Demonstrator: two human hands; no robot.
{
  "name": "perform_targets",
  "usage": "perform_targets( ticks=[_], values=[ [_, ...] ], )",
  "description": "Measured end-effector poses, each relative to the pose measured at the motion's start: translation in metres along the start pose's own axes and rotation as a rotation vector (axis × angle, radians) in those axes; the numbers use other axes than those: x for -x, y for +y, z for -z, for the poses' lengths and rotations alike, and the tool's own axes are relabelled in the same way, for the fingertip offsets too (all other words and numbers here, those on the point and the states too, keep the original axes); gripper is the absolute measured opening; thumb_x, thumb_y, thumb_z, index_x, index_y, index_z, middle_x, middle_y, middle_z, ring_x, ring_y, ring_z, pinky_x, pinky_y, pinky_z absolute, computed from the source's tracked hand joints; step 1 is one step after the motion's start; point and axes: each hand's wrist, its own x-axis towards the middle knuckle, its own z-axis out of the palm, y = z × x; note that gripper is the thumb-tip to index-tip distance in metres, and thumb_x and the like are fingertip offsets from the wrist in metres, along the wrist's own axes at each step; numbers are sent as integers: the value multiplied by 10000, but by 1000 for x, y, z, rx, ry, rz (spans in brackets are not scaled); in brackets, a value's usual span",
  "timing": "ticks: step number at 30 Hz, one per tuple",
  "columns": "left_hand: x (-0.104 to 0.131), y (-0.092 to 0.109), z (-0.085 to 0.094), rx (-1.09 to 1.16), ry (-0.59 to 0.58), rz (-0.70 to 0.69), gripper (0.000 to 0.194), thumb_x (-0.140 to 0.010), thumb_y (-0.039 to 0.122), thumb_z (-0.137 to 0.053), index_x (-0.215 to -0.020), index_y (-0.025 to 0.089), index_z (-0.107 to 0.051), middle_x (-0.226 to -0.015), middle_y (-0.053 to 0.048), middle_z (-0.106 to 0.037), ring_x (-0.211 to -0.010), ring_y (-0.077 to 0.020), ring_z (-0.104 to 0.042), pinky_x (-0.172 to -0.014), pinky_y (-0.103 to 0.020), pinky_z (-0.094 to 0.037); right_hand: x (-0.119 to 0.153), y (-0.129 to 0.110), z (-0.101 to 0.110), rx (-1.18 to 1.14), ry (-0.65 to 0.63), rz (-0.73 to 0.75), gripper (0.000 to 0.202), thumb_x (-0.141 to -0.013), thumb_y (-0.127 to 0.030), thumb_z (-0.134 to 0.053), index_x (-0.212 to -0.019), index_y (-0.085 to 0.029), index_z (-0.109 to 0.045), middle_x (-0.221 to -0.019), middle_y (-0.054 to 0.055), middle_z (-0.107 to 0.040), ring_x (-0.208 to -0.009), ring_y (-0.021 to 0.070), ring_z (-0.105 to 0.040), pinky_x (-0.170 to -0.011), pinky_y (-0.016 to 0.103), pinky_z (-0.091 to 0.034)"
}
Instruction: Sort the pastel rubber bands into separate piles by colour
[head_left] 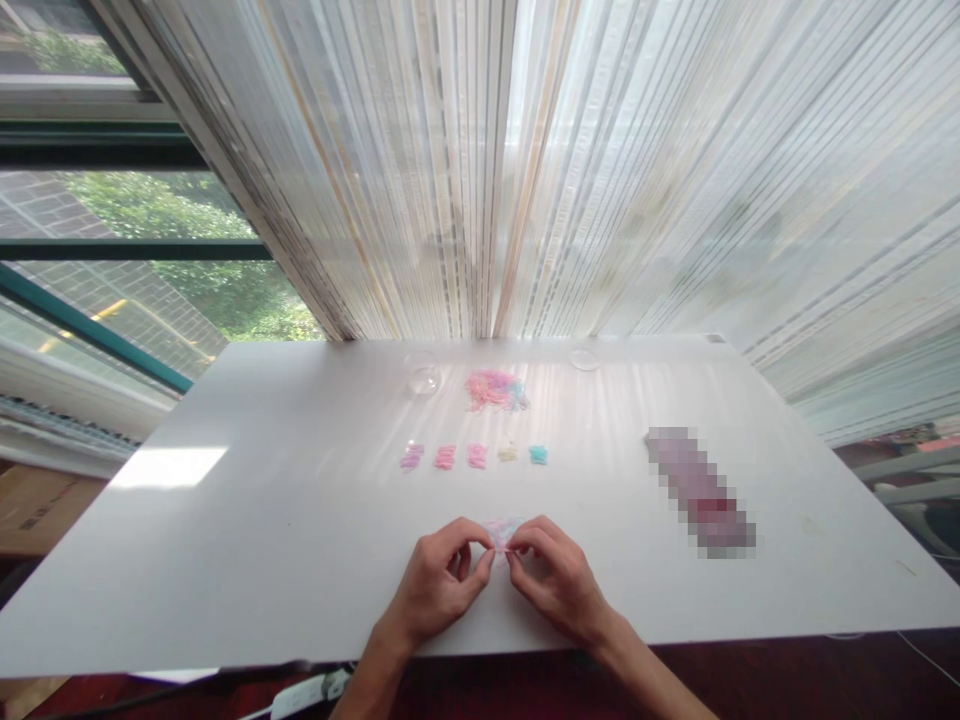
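Pinching a pale strand point(502, 550), left hand point(448, 573), right hand point(559, 575), grip closed on it, five small coloured piles point(478, 456) beyond

Bare surface point(315, 590) lies open left of the hands and between them and the pixelated object point(701, 490) at right; ahead, a row of five small coloured piles point(478, 456) blocks the middle.

So yeah, both the left hand point(442, 582) and right hand point(561, 582) are bare, low in the middle of the frame, with pretty slim fingers. Wrists are bare too, and same goes for the forearms point(649, 668), at least down to the bottom edge.
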Motion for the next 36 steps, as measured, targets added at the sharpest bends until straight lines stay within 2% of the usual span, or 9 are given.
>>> perform_targets(
  ticks=[8,25,32,36],
  values=[
    [0,1,1,17,-5,-11,80,-924,202,-596,-954,180,-667,-836,-18,-677,-536,-69,-485,-507,-177,-414,0,-1,2,-33,-10,-4,156,-905,-159,-638,-1048,-223,-639,-834,27,-647,-724,153,-633,-655,255,-567],
    [0,0,2,52,16,-7,81,-945,210,-592,-961,185,-667,-852,-22,-683,-571,-79,-502,-525,-176,-426,2,3,-1,-10,-62,-57,136,-877,-89,-600,-916,-212,-646,-799,13,-609,-706,140,-612,-658,232,-525],
    [1,-3,0,36,4,-6,140,-911,190,-631,-1040,208,-681,-862,-2,-685,-558,-68,-502,-514,-165,-428,1,3,0,-36,-69,-66,156,-886,-86,-602,-949,-218,-657,-816,13,-614,-714,135,-619,-674,227,-525],
    [0,-3,0,32,6,0,122,-919,197,-626,-1022,209,-690,-868,-4,-689,-566,-69,-511,-531,-170,-443,1,3,1,-45,-72,-68,150,-902,-100,-606,-967,-220,-667,-822,17,-626,-719,136,-626,-680,228,-527]
  ],
)
